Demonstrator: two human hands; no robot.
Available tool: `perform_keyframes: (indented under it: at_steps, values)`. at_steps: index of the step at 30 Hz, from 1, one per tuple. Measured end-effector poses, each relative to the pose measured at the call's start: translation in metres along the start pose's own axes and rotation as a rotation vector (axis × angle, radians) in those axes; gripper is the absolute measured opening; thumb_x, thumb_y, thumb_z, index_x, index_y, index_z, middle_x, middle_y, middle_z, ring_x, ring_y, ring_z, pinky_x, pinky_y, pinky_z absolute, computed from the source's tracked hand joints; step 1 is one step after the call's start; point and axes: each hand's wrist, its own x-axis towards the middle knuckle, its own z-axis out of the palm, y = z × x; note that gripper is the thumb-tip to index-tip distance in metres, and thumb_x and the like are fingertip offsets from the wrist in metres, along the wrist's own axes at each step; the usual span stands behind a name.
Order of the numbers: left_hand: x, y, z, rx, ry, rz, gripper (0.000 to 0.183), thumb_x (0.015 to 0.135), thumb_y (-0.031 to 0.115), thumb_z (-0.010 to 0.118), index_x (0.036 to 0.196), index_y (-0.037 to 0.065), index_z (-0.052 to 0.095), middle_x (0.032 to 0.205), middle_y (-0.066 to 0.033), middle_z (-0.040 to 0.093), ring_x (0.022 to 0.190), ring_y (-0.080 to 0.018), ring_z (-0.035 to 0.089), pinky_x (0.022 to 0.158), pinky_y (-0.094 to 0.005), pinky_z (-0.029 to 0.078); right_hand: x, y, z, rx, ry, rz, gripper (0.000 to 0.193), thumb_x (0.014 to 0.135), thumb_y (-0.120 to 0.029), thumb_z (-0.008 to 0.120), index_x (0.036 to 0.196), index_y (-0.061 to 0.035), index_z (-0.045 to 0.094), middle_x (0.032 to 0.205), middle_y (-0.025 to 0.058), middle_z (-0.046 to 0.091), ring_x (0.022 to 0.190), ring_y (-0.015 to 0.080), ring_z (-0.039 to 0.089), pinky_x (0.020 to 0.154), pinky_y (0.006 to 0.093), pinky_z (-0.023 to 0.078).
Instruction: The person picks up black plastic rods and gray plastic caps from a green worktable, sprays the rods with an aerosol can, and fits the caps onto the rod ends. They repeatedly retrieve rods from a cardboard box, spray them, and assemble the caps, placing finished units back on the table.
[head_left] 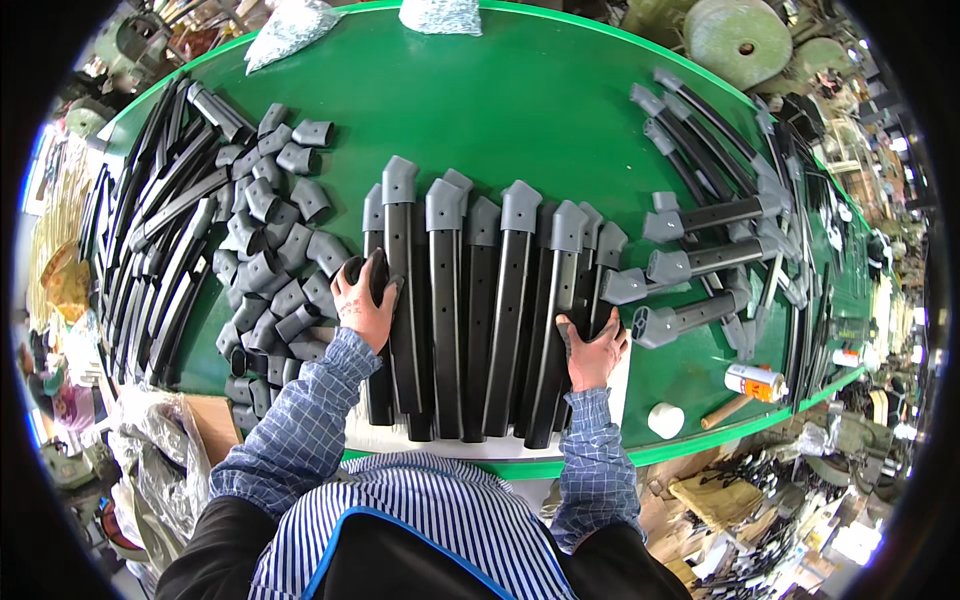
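Head view: black tubes (445, 330) with grey end caps (520, 205) lie in a row at the near edge of the green table (560, 90). The left hand (366, 305), curled, touches the row's left side; the right hand (596, 355), spread, its right. Whether either grasps cannot be told.

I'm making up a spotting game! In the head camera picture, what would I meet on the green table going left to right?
Loose black tubes → grey elbows → left hand → middle capped tubes → right hand → round white thing → can.
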Motion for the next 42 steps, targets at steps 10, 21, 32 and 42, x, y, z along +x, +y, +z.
perform_keyframes:
  at_steps: [10,21,32,42]
  values:
    - [-0.022,-0.050,-0.042,0.026,-0.213,-0.112,0.073,0.083,0.024,0.071,0.148,0.019,0.040,0.150,-0.0266,0.030,0.136,-0.0482,0.029,0.114,-0.0536,0.028,-0.034,-0.083,0.032,-0.048,-0.112,0.020,0.117,0.072,-0.072,0.070,0.149,0.0044,0.026,0.137,0.0302,0.042,0.127,0.0461,0.040,0.103,0.0552,0.035]
    - [-0.211,-0.168,-0.176,0.278,-0.562,0.296,0.064,0.073,0.051,0.074,0.133,0.036,0.058,0.149,-0.0206,0.036,0.133,-0.0484,0.038,0.109,-0.0720,0.023,-0.149,-0.218,0.008,0.269,-0.322,-0.717,0.065,0.083,-0.030,0.074,0.141,-0.0128,0.047,0.139,0.0164,0.047,0.128,0.0380,0.041,0.109,0.0480,0.034]
    - [-0.179,-0.269,-0.132,0.094,-0.005,0.690,0.039,0.080,0.038,0.066,0.118,0.040,0.066,0.144,-0.0141,0.044,0.137,-0.0430,0.038,0.107,-0.0709,0.028,-0.266,-0.290,0.071,0.033,-0.748,-1.096,0.056,0.081,-0.029,0.072,0.132,-0.0149,0.055,0.135,0.0214,0.046,0.126,0.0414,0.038,0.109,0.0526,0.030]
    - [-0.303,-0.182,-0.165,0.234,0.287,-0.179,0.076,0.070,0.033,0.075,0.142,0.029,0.049,0.152,-0.0209,0.033,0.139,-0.0445,0.030,0.113,-0.0664,0.022,-0.287,-0.260,0.072,0.111,-0.759,-1.476,0.053,0.083,-0.031,0.068,0.133,-0.0179,0.055,0.136,0.0274,0.042,0.128,0.0459,0.034,0.111,0.0567,0.024]
